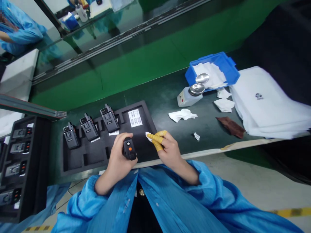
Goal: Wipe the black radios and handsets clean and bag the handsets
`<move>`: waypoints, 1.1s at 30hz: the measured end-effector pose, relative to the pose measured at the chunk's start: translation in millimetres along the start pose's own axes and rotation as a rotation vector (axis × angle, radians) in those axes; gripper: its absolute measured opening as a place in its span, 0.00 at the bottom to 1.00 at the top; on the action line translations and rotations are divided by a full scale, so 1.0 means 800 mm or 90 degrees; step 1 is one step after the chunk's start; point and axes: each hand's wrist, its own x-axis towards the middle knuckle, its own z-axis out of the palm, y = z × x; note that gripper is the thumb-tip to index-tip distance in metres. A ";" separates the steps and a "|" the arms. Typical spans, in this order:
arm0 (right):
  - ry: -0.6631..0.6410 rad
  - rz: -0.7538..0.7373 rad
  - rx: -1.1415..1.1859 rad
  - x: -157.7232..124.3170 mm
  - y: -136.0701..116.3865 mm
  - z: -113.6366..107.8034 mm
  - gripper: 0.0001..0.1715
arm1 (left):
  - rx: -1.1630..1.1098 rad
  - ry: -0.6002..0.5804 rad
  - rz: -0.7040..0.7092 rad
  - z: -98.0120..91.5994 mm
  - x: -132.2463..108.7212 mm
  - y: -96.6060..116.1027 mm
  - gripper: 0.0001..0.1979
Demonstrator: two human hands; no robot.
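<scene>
My left hand (119, 154) is wrapped round a small black radio (129, 149) with an orange button, held over the front of a black foam tray (143, 142). My right hand (167, 149), with yellow finger cots on two fingers, pinches a small white wipe (148, 135) just right of the radio. Three more black radios (89, 128) stand in the tray's slots, beside a white label sheet (135, 117).
A second black tray (36, 168) with several radios sits at the left. To the right lie crumpled white wipes (182, 115), a liquid dispenser bottle (189, 95), a blue bin (225, 64), a brown cloth (230, 127) and stacked white bags (272, 106). Another person in blue sits at the far left.
</scene>
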 end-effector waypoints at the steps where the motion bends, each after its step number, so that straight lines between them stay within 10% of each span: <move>1: -0.001 0.002 0.006 -0.001 0.001 -0.002 0.26 | 0.005 0.001 -0.008 0.000 0.000 0.001 0.26; 8: 0.023 -0.008 0.026 -0.004 0.006 -0.018 0.24 | 0.003 -0.025 -0.040 -0.002 0.014 0.011 0.24; 14: 0.040 -0.050 -0.011 -0.005 0.001 -0.054 0.23 | -0.037 -0.050 -0.192 0.004 0.094 -0.001 0.45; 22: 0.118 -0.104 -0.327 0.064 0.016 -0.157 0.23 | 0.332 -0.045 -0.219 0.032 0.178 -0.011 0.50; 27: 0.049 0.011 -0.545 0.139 0.035 -0.168 0.19 | 0.401 0.002 -0.126 0.033 0.151 -0.009 0.40; 33: 0.004 0.046 -0.634 0.152 0.046 -0.152 0.16 | 0.293 -0.089 0.160 0.027 0.030 -0.037 0.19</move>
